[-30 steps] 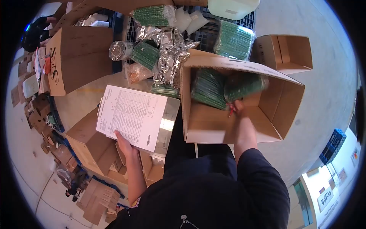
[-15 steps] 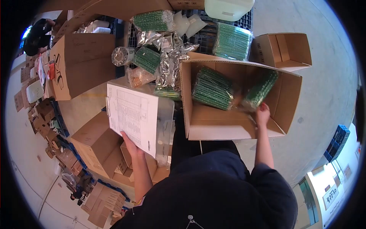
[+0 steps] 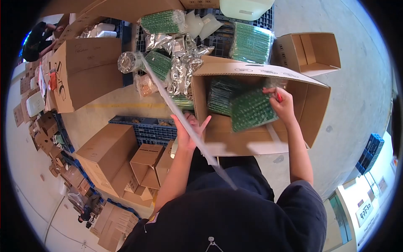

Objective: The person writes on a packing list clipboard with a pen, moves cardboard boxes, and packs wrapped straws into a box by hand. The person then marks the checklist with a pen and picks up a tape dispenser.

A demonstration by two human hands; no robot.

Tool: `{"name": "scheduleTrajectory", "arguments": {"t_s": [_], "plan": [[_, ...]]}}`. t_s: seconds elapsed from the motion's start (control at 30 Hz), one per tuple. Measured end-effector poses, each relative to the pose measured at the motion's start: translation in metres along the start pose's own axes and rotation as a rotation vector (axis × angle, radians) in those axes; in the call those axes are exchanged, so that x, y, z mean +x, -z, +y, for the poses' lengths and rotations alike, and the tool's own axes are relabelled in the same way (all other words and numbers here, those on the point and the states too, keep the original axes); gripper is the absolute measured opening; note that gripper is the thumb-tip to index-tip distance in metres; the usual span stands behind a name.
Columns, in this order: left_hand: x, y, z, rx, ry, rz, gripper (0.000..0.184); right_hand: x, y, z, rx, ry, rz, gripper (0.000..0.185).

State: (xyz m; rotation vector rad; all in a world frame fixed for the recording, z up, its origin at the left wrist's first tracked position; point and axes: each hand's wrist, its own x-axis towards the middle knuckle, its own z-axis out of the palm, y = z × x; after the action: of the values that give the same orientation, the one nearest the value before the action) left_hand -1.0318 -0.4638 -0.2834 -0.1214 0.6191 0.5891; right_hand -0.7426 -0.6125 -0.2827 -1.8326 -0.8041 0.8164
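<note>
My left hand (image 3: 189,131) supports a clipboard (image 3: 189,128) turned almost edge-on, its fingers spread around the edge; the paper side is hardly visible. Inside the open cardboard box (image 3: 308,109), a clear-wrapped green pack with rows of pale marks (image 3: 251,111) is gripped at its upper right by my right hand (image 3: 283,104). A small red item (image 3: 278,97) shows at those fingers, too little of it to name. Another wrapped green pack (image 3: 220,95) lies in the box's left side, partly covered by the held one.
Silver bags (image 3: 180,69), a wrapped green pack (image 3: 252,43) and a pale plastic container (image 3: 245,9) are on the dark pallet beyond. A smaller open box (image 3: 310,52) stands at the right. Big cartons (image 3: 92,69) are at the left. Another person (image 3: 37,42) is at far left.
The clipboard has swung from facing me to nearly edge-on. My right hand has moved up, bringing the right-hand green pack leftward over the other one.
</note>
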Motion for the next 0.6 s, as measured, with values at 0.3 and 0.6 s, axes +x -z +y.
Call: {"name": "scheduleTrajectory", "arguments": {"t_s": [0.3,0.6], "plan": [[0.011,-0.009,0.003,-0.251,0.033,0.035,0.015,-0.041,-0.066,0.098,-0.899,-0.312,0.197,0.036],[0.018,-0.006,0.008,0.128,0.026,0.140,0.062,-0.037,-0.210,0.127,-1.177,0.088,-0.276,0.020]]}}
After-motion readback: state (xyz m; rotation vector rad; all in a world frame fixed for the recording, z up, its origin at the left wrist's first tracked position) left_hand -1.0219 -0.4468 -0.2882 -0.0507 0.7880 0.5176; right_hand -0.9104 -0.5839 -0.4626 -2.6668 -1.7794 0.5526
